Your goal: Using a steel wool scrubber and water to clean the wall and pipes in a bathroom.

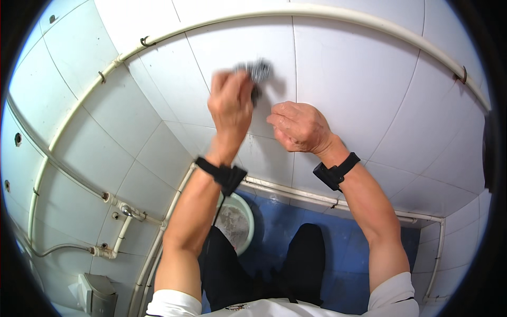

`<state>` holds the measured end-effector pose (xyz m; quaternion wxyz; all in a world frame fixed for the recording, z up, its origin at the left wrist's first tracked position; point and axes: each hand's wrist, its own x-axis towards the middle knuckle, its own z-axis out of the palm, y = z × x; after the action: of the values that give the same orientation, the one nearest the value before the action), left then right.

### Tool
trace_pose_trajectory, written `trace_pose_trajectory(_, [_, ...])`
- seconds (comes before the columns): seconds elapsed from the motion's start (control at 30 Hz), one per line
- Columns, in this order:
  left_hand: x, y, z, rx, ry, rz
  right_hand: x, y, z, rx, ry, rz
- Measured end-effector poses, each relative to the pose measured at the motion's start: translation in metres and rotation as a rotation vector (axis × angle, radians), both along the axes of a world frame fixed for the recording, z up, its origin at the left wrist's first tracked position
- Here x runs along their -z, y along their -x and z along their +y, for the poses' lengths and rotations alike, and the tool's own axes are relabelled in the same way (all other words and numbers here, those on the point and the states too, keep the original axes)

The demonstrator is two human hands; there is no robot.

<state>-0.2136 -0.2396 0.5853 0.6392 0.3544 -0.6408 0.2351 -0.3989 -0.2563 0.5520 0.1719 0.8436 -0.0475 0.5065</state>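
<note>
Raised in front of the white tiled wall, my left hand (231, 100) is closed, its fingers gripping a small grey, streaky thing (260, 70) with a dark part below it. Motion smears that thing, so its exact kind does not show. A little lower and to the right, my right hand (300, 127) is curled tight and looks wet. Whatever its fingers hold, if anything, is hidden. The two hands are apart. Each wrist wears a black strap with a small box.
Cream pipes (338, 13) run along the walls. A pale green basin (250, 232) with cloudy, foamy contents stands on the blue floor (343, 238) beside my left leg. On the left wall are a metal tap (129, 211), flexible hoses and a grey box (100, 293).
</note>
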Motion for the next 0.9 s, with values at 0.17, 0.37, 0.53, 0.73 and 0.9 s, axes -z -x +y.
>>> trace_pose_trajectory(0.17, [-0.015, 0.005, -0.015, 0.016, 0.102, -0.003, 0.001, 0.002, -0.004, -0.006, 0.000, 0.032])
trace_pose_trajectory(0.37, [0.088, -0.029, 0.002, 0.021, -0.221, 0.051, 0.003, -0.005, -0.010, -0.009, 0.022, -0.001])
trace_pose_trajectory(0.53, [-0.034, -0.028, -0.027, -0.042, 0.172, -0.018, 0.006, -0.006, -0.009, 0.040, -0.018, 0.033])
trace_pose_trajectory(0.73, [0.084, -0.029, -0.013, -0.031, -0.077, 0.092, 0.001, -0.004, -0.005, -0.015, 0.039, 0.050])
trace_pose_trajectory(0.9, [0.092, -0.033, -0.002, 0.052, -0.216, 0.204, 0.001, -0.007, 0.001, 0.058, -0.009, 0.055])
